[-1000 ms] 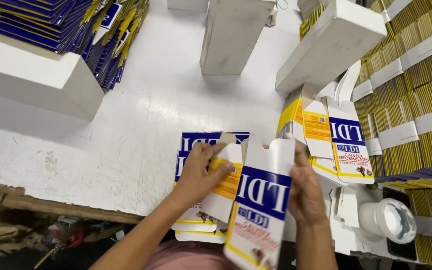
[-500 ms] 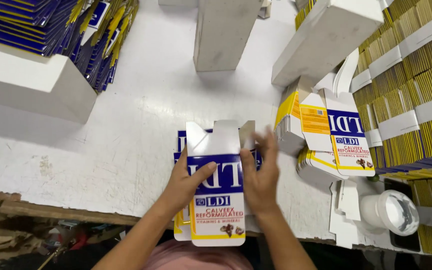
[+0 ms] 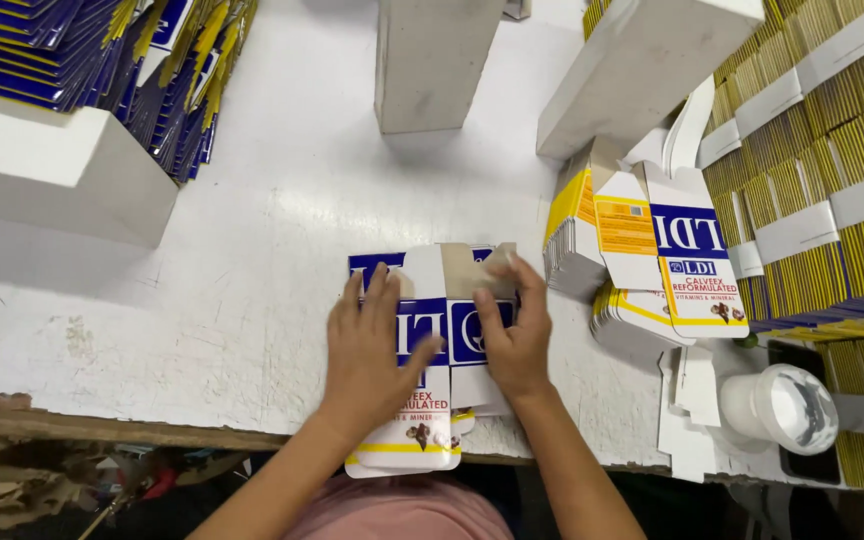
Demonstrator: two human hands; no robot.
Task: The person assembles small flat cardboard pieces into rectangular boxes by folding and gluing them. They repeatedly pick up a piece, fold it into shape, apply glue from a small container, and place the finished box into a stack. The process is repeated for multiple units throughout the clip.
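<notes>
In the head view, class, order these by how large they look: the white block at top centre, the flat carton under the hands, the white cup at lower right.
1. White block
2. Flat carton, though nearer and partly covered, so unsure
3. White cup

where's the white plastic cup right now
In the head view, the white plastic cup lies at the table's lower right edge, beside banded carton stacks, right of the right hand.
</notes>
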